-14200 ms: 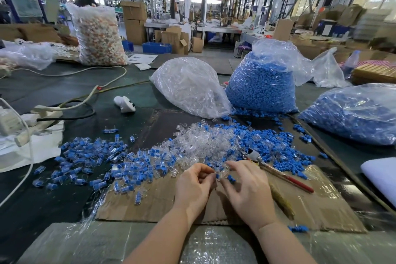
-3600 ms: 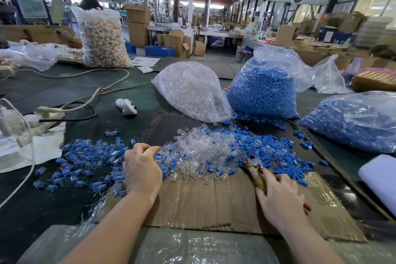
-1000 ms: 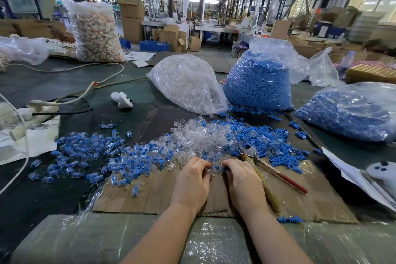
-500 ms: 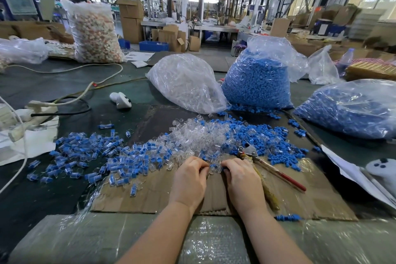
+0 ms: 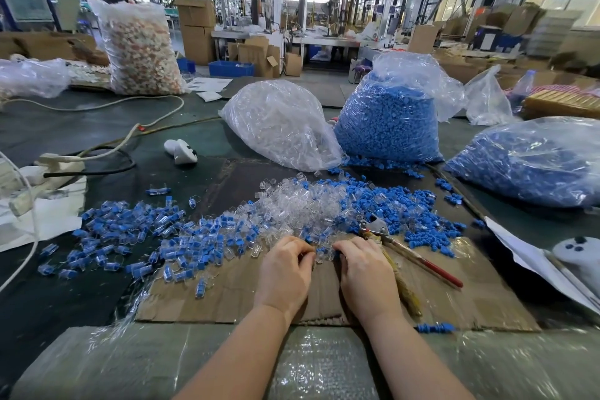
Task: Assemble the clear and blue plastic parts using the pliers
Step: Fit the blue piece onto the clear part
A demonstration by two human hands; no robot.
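Dark green table [image 5: 65,130] carries everything; cardboard sheet [image 5: 227,299] lies under both hands. Beyond the fingers, three big bags: clear parts bag [image 5: 279,127] straight ahead, blue parts bag [image 5: 389,120] just right of it, a second blue bag [image 5: 532,162] far right and well apart. Loose clear parts [image 5: 292,204] heaped just ahead of the fingertips, loose blue parts [image 5: 406,204] spread ahead and to the right; assembled clear-and-blue pieces [image 5: 130,230] scattered left of the left fingers. Pliers [image 5: 406,250] lie flat on the cardboard, head just beyond the right fingers, red handle trailing off to the right, held by neither hand. Left hand [image 5: 284,273] knuckles up, fingers curled under at the pile's near edge; right hand [image 5: 367,269] likewise curled; fingertips of the two nearly meet around small parts, but which piece each one pinches cannot be told.
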